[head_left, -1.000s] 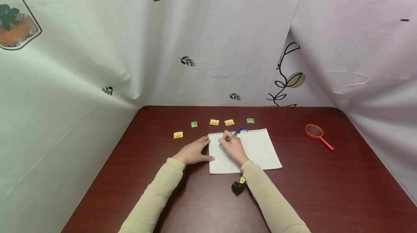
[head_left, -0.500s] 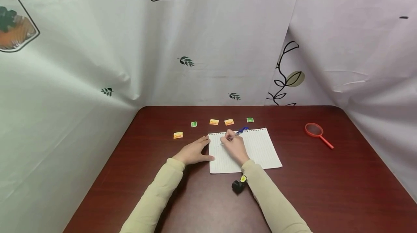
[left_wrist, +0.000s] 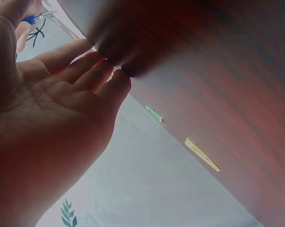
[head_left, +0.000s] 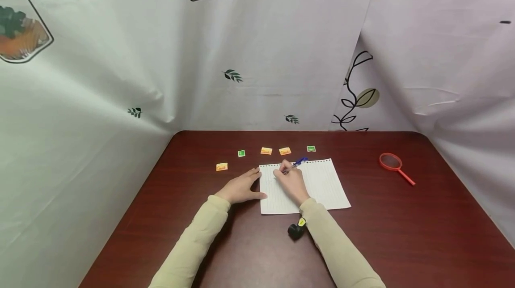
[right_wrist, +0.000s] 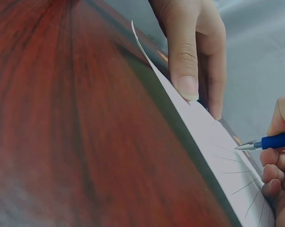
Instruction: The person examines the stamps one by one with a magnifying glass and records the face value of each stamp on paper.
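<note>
A lined sheet of paper (head_left: 322, 185) lies on the dark red table. My left hand (head_left: 240, 188) rests at its left edge, thumb and fingertips touching the paper, fingers extended. In the left wrist view the left hand (left_wrist: 62, 109) shows its palm. My right hand (head_left: 292, 185) pinches a blue pen (head_left: 299, 161) over the left half of the sheet. The right wrist view shows the pen (right_wrist: 274, 141) with its tip at the paper (right_wrist: 218, 151), the right hand's fingers (right_wrist: 274, 172) curled round it, and dark strokes on the sheet.
Behind the paper lie orange cards (head_left: 266, 150) and green cards (head_left: 311, 148), with another orange card (head_left: 221, 167) at left. A red magnifying glass (head_left: 407, 177) lies at right. A black heart-shaped object (head_left: 295, 232) is beside the right cuff. Patterned white cloth (head_left: 261, 55) hangs behind.
Compared with a second ago, the right hand and pen have shifted slightly to the right over the paper. The left hand stays at the paper's edge. The head view has moved slightly.
</note>
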Demonstrator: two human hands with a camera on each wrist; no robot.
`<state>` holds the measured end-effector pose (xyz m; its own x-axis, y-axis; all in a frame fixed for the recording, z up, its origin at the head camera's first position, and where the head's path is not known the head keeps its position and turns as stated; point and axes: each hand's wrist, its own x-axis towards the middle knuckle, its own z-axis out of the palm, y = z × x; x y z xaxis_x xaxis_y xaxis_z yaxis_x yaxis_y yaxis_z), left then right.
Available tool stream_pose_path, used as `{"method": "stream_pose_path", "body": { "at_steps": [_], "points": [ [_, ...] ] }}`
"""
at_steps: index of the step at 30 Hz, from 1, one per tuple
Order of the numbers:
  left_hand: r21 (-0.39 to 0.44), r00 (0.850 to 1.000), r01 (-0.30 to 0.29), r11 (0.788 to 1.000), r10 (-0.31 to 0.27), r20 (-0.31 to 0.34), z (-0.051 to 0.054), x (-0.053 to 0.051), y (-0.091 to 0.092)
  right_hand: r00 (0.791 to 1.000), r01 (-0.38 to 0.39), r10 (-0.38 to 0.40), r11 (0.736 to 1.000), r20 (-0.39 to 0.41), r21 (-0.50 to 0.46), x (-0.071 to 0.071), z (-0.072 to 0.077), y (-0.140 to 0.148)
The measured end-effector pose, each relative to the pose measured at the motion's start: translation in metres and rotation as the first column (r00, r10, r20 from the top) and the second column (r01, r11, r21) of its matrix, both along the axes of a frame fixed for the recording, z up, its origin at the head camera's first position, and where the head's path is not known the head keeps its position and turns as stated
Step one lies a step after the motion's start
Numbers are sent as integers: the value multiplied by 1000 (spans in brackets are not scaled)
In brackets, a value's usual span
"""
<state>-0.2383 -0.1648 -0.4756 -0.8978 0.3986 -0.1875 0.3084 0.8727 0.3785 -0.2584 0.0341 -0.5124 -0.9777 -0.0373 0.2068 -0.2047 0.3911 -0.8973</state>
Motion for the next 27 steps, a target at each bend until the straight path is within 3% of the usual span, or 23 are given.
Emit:
{"method": "stream_pose_path", "body": {
  "at_steps": [14,27],
  "points": [
    [-6,1000,-2,1000,2,3,3,2,1,1000,-31,31,999,5,30,1,0,2],
    [-1,1000,-6,1000,6,3,1,2,1,1000,-6,6,1000,-21,11,1,1,1]
  ]
}}
